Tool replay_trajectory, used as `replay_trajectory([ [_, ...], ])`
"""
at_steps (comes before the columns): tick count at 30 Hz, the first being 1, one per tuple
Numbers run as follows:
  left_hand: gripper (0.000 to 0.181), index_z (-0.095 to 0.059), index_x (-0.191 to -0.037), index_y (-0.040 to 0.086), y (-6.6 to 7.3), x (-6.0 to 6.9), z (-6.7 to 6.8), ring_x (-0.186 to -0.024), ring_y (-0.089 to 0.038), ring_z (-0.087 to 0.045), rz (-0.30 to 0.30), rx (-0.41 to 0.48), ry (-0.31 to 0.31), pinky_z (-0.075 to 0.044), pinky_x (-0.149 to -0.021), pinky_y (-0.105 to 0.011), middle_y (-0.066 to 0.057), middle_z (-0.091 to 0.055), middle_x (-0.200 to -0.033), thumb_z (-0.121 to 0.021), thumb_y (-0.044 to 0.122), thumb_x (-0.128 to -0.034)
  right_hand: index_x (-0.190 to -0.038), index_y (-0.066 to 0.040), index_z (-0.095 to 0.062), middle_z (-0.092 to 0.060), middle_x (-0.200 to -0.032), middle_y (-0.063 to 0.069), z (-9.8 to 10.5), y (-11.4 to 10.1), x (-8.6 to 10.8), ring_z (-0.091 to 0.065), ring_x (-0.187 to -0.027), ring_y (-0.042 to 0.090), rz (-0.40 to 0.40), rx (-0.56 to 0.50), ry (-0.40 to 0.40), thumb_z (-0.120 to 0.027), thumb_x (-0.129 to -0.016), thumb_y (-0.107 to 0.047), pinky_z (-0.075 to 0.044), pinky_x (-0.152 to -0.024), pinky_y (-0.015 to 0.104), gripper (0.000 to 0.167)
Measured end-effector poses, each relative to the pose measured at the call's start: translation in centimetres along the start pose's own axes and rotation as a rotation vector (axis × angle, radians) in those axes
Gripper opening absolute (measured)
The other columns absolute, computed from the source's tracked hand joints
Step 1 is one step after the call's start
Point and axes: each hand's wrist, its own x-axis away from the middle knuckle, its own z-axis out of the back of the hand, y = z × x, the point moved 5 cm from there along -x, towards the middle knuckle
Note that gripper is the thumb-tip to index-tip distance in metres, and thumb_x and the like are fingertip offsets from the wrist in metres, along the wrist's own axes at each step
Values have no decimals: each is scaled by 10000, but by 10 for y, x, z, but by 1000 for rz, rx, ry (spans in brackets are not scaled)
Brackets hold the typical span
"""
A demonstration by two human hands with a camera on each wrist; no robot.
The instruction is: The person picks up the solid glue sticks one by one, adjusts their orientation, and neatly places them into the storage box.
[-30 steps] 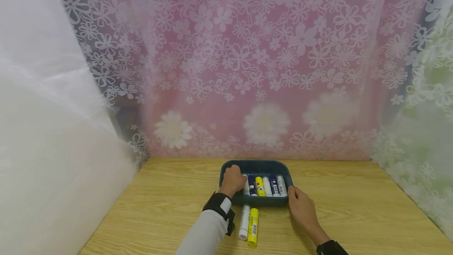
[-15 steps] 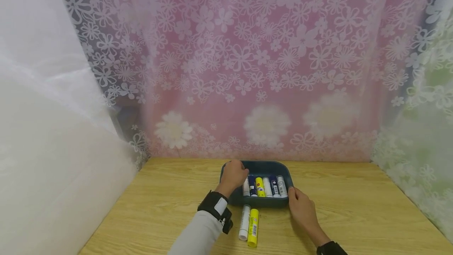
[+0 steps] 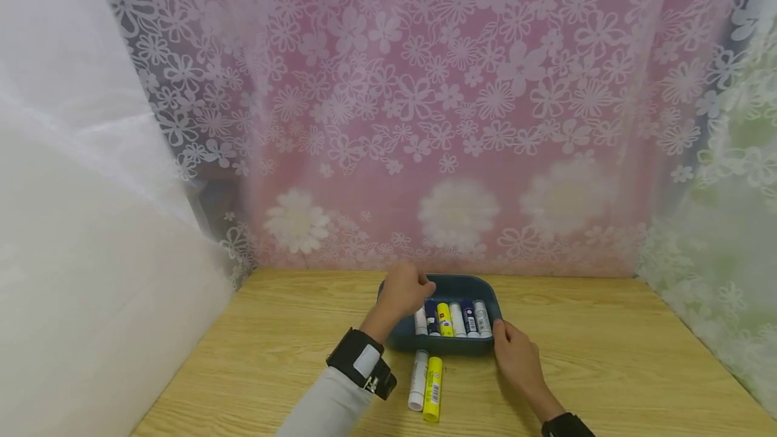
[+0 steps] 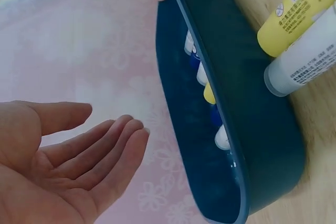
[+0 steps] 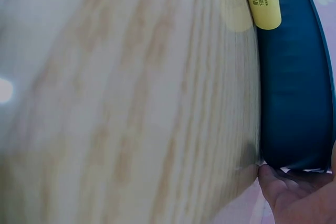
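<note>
A dark teal plastic bin (image 3: 455, 346) holds a row of several white, navy and yellow glue sticks (image 3: 445, 319). My left hand (image 3: 403, 293) hovers over its left end. In the left wrist view that hand (image 4: 84, 166) has loosely bent fingers, thumb apart and nothing in the palm. My right hand (image 3: 520, 361) holds the bin's right end, with thumb and fingers around the front corner. On the table before the bin lie a white glue stick (image 3: 418, 381) and a yellow glue stick (image 3: 433, 390), side by side. My left hand hides the bin's left part.
The wood-grain table (image 3: 607, 349) stretches to both sides of the bin. A flower-patterned pink curtain (image 3: 364, 120) hangs behind it. A white sheet (image 3: 91, 221) slopes along the left, and a greenish floral sheet (image 3: 728, 255) along the right.
My left hand has risen out of the bin's left end, and its forearm has swung left. The right hand keeps its place on the bin. The glue sticks lie as before.
</note>
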Motion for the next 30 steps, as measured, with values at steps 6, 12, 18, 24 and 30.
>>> replay_trajectory([
  [6,189,-753,-834,68,3,13,-1,-555,-132,-550,56,-51,-94,-439,-528,-255,5,-620,-664,-696,193,-965,-1026,-63,-669,-651,-974,114,0,-1,-1,-595,-915,281,5,1,6,-331,-1103,-329,-495,-790,485,437],
  [12,160,-743,-928,39,4,29,-5,-598,-141,-567,64,-62,-113,-464,-536,-268,-22,-669,-761,-698,188,-961,-1056,-58,-681,-658,-991,120,-1,0,-1,-608,-929,288,5,-4,14,-339,-1101,-318,-503,-809,515,431],
  [18,209,-685,-763,71,0,43,-11,-556,-134,-503,64,-121,-127,-399,-497,-240,17,-559,-648,-720,176,-940,-1022,-68,-666,-638,-955,107,-1,2,-1,-591,-900,282,4,10,7,-340,-1101,-315,-491,-773,480,416],
  [24,435,-544,-530,95,-7,51,-18,-432,-97,-374,92,-203,-202,-307,-425,-213,53,-368,-489,-725,174,-918,-1041,-66,-668,-631,-951,101,-1,2,-1,-572,-890,272,-3,4,-1,-335,-1104,-323,-481,-765,458,426],
  [30,221,-632,-797,10,-13,58,-21,-445,-201,-583,185,-229,-273,-491,-405,-266,-53,-580,-657,-769,158,-887,-982,-82,-647,-611,-929,85,-1,1,-1,-532,-855,251,0,6,-3,-335,-1104,-326,-449,-731,413,415],
])
